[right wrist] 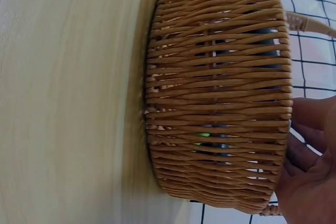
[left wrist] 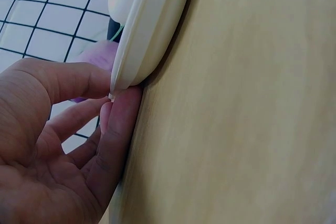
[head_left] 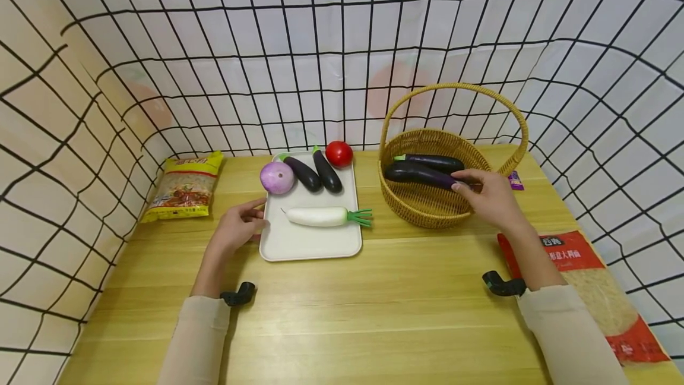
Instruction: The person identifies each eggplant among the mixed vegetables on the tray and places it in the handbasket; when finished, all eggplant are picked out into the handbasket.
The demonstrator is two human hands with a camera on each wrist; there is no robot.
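My left hand (head_left: 237, 227) pinches the left rim of a white tray (head_left: 310, 245), thumb on top and fingers below in the left wrist view. On the tray lie a white radish (head_left: 317, 216) with green leaves, two small eggplants (head_left: 328, 172) and a round purple onion (head_left: 276, 177). A tomato (head_left: 339, 154) sits at its back right corner. My right hand (head_left: 488, 195) reaches over the rim of a wicker basket (head_left: 422, 217) and grips one end of a long eggplant (head_left: 419, 173). Behind that eggplant, another eggplant (head_left: 438, 162) lies inside the basket. The right wrist view shows mostly basket wall (right wrist: 220, 93).
A yellow food bag (head_left: 184, 188) lies at the left. To the right, a red pasta bag (head_left: 604, 290) lies partly under my right forearm. A small purple packet (head_left: 515, 180) is behind the basket's right side. Black wire mesh (head_left: 315, 58) encloses the back and sides.
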